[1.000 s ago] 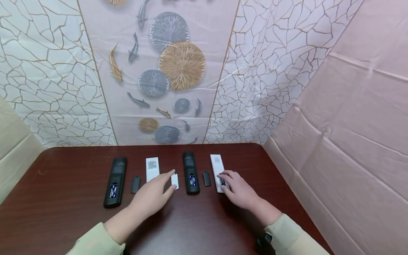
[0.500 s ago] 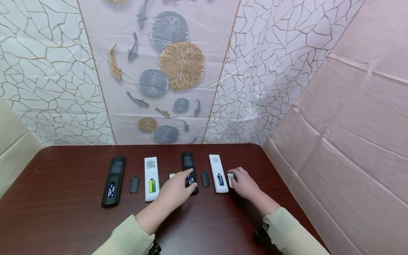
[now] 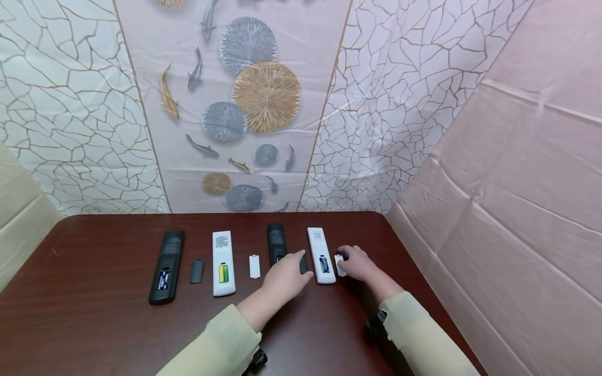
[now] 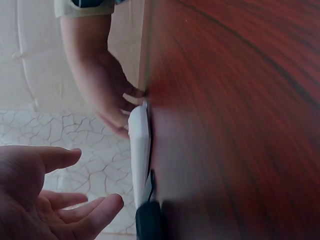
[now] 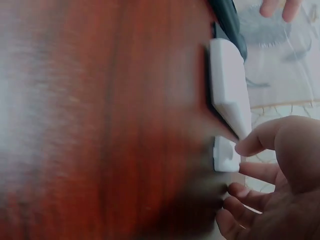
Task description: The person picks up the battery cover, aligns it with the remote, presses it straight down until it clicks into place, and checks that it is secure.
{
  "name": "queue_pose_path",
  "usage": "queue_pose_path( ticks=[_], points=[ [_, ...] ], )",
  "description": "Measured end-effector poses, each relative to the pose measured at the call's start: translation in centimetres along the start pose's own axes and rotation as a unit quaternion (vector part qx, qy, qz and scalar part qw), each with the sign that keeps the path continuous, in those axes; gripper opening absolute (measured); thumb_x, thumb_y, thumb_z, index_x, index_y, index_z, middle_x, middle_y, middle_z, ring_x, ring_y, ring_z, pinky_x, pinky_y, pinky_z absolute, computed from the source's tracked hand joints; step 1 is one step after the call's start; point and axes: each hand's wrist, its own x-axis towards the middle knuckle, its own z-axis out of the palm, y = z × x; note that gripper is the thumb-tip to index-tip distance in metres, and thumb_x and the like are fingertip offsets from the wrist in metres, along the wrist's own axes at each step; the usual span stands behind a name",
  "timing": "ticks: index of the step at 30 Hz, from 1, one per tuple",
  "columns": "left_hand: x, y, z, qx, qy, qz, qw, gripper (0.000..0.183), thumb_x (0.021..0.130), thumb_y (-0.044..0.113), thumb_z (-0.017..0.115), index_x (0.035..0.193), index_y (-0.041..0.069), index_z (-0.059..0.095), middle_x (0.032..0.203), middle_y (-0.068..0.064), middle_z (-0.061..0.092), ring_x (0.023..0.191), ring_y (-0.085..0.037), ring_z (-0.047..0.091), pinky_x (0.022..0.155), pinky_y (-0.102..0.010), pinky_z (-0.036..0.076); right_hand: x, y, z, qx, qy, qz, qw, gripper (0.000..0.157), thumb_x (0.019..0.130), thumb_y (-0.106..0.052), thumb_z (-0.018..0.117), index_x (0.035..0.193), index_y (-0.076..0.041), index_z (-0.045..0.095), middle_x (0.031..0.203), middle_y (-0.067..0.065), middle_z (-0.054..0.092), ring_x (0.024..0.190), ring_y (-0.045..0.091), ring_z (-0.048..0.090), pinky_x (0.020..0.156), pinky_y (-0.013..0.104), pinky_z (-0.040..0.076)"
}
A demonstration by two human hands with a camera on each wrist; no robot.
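Note:
My right hand (image 3: pixel 358 263) pinches a small white battery cover (image 3: pixel 340 265) at the far right of the row. In the right wrist view its thumb and index finger meet the cover's edges (image 5: pixel 226 156), and the other fingers curl beside it. A white remote (image 3: pixel 321 256) lies just left of it, back up, with two batteries showing in its open compartment. My left hand (image 3: pixel 286 279) is open above the table, thumb and fingers apart. It overlaps a black remote (image 3: pixel 276 243) and a dark battery cover (image 3: pixel 303 262), hiding their lower parts.
Farther left on the brown table (image 3: pixel 117 334) lie another white battery cover (image 3: pixel 254 266), a white remote (image 3: pixel 223 263) with green-yellow batteries, a dark battery cover (image 3: pixel 197 270) and a black remote (image 3: pixel 166 267) with blue batteries. Patterned cloth (image 3: pixel 263 104) hangs behind the table.
My left hand has swept right, from over the left white remote to over the right black remote and dark cover. My right hand has moved from the right white remote to the white cover beside it.

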Motion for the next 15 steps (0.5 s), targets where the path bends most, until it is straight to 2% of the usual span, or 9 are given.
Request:
queue_pose_path(
  ticks=[5,10,15],
  points=[
    [1.4,1.2,1.3,-0.007,-0.004,-0.001,1.0,0.073,0.092,0.034,0.071,0.151,0.005,0.04,0.144,-0.016,0.051,0.119,-0.03,0.059,0.092,-0.046,0.052,0.7,0.2,-0.6,0.04,-0.024,-0.009,0.999,0.042,0.09,-0.01,0.055,0.131,0.0,0.06,0.133,0.019,0.054,0.112,0.029,0.052,0.093,0.047,0.046],
    [2.7,2.2,2.4,0.015,0.004,-0.003,0.9999,0.076,0.09,0.034,0.073,0.15,0.002,0.039,0.141,-0.017,0.053,0.103,-0.025,0.066,0.079,-0.04,0.055,1.2,0.5,-0.8,0.039,-0.045,-0.022,0.998,0.041,0.087,-0.008,0.059,0.127,0.0,0.062,0.125,0.017,0.058,0.106,0.028,0.055,0.092,0.046,0.047],
    [3.9,3.3,3.2,0.033,-0.012,-0.013,0.9993,0.073,0.091,0.032,0.072,0.148,-0.001,0.041,0.134,-0.015,0.058,0.089,-0.024,0.067,0.07,-0.037,0.055,1.4,0.6,-1.0,0.045,-0.054,-0.024,0.997,0.039,0.085,-0.006,0.062,0.124,0.0,0.063,0.118,0.015,0.059,0.1,0.026,0.053,0.088,0.044,0.047]
  ],
)
